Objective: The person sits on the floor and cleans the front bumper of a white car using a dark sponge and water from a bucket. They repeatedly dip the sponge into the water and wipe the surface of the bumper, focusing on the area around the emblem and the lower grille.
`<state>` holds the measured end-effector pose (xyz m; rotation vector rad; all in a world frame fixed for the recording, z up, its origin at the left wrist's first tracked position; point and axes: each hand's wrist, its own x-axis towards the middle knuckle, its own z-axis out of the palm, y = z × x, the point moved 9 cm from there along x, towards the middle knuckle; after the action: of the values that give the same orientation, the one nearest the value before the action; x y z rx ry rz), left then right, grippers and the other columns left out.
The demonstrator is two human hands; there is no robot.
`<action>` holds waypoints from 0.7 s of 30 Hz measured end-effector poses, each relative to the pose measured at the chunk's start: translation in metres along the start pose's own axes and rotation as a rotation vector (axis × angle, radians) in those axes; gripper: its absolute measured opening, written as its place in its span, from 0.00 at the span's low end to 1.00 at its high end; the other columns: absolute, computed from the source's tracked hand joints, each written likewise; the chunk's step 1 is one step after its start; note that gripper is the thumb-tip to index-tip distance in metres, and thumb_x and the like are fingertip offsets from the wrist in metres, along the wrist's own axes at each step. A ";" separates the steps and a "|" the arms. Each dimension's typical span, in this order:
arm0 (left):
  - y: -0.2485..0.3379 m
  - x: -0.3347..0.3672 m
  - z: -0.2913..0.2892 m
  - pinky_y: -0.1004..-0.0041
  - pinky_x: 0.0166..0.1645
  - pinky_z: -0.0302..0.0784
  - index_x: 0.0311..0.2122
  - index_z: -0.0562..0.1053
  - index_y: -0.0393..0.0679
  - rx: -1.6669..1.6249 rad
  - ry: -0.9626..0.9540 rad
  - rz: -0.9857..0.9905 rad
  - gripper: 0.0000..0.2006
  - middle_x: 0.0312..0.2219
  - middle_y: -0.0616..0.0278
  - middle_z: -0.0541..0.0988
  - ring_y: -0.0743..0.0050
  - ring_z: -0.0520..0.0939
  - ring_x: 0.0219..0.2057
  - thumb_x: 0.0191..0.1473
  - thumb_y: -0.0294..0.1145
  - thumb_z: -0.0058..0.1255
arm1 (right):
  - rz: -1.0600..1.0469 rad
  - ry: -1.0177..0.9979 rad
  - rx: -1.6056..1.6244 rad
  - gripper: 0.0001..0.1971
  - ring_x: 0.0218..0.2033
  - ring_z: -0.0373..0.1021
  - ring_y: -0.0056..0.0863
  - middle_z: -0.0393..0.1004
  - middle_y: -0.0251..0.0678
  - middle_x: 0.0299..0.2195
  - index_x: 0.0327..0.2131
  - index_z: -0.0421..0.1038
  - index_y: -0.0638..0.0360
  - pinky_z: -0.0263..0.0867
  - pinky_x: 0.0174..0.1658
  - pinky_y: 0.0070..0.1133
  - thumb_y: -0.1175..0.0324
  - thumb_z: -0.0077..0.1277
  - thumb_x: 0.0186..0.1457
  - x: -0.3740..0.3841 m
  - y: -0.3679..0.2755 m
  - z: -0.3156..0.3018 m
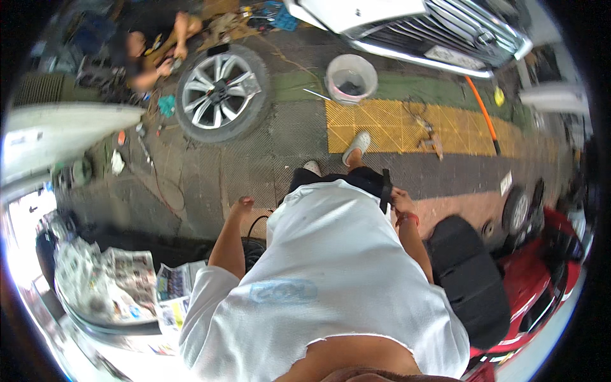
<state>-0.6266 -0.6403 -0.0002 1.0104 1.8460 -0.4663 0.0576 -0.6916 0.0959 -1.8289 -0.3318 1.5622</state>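
My left hand [242,205] hangs beside my left hip, apart from my body. It is seen end-on and small, so its fingers do not show well, and I can make out nothing in it. Close against my right hip is my right hand [403,202], next to a black strap [386,190] that hangs over my dark shorts. Whether its fingers grip the strap is hidden. A red band [407,219] circles that wrist. My white shirt [344,254] fills the middle of the view, and a pale clog [356,147] shows on my foot.
A wheel with a tyre [253,127] lies ahead left, where another person [143,63] crouches. A white bucket [351,77] stands ahead, near a white car's front [407,28]. An orange-and-black bar [482,114] lies right. Newspapers [129,280] cover a surface behind left; a red car [528,280] is behind right.
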 end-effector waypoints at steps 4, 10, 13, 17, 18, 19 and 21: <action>0.037 -0.014 0.004 0.57 0.61 0.76 0.60 0.76 0.46 -0.102 0.080 0.149 0.25 0.54 0.49 0.83 0.48 0.82 0.57 0.64 0.50 0.55 | -0.061 -0.006 0.375 0.20 0.48 0.79 0.30 0.82 0.38 0.47 0.56 0.77 0.66 0.74 0.53 0.26 0.69 0.53 0.63 -0.001 -0.016 0.001; 0.114 -0.067 -0.035 0.56 0.63 0.74 0.60 0.76 0.45 -0.192 0.124 0.199 0.27 0.55 0.50 0.82 0.49 0.81 0.58 0.66 0.54 0.48 | -0.105 0.214 -0.378 0.22 0.57 0.75 0.34 0.80 0.44 0.54 0.59 0.73 0.72 0.68 0.61 0.27 0.66 0.54 0.67 0.007 -0.016 -0.016; 0.104 -0.037 -0.008 0.59 0.68 0.70 0.63 0.74 0.48 -0.093 0.083 0.268 0.26 0.63 0.53 0.77 0.51 0.77 0.63 0.68 0.51 0.47 | -0.311 0.151 -0.697 0.16 0.39 0.81 0.45 0.83 0.57 0.37 0.46 0.80 0.67 0.73 0.46 0.37 0.63 0.52 0.66 0.046 0.012 -0.050; 0.064 -0.044 -0.005 0.59 0.66 0.72 0.64 0.74 0.51 -0.238 0.100 -0.010 0.25 0.62 0.58 0.78 0.56 0.79 0.62 0.69 0.51 0.48 | -0.218 0.134 -0.921 0.17 0.49 0.79 0.56 0.80 0.63 0.42 0.48 0.80 0.62 0.74 0.50 0.40 0.61 0.52 0.65 0.002 -0.027 -0.018; 0.054 -0.037 -0.002 0.59 0.65 0.73 0.64 0.74 0.49 -0.241 0.079 -0.021 0.24 0.61 0.57 0.79 0.56 0.80 0.61 0.70 0.49 0.48 | -0.253 0.131 -0.955 0.17 0.49 0.78 0.57 0.80 0.62 0.42 0.47 0.80 0.62 0.74 0.50 0.41 0.60 0.52 0.64 -0.004 -0.026 -0.017; 0.046 -0.027 0.002 0.60 0.64 0.74 0.63 0.74 0.46 -0.244 0.058 -0.034 0.22 0.60 0.57 0.79 0.56 0.80 0.60 0.71 0.46 0.49 | -0.288 0.126 -0.991 0.17 0.48 0.78 0.59 0.80 0.62 0.41 0.45 0.81 0.63 0.74 0.49 0.41 0.59 0.52 0.64 -0.008 -0.026 -0.017; 0.033 -0.028 0.017 0.60 0.62 0.75 0.63 0.75 0.44 -0.253 0.003 -0.085 0.21 0.59 0.56 0.80 0.56 0.81 0.58 0.72 0.42 0.49 | -0.286 0.311 -1.009 0.13 0.40 0.80 0.55 0.82 0.56 0.36 0.43 0.80 0.64 0.75 0.42 0.40 0.64 0.53 0.63 -0.023 -0.048 -0.028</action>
<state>-0.5849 -0.6447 0.0195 0.7641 1.9003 -0.2725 0.0899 -0.6804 0.1456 -2.5484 -1.3400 0.9122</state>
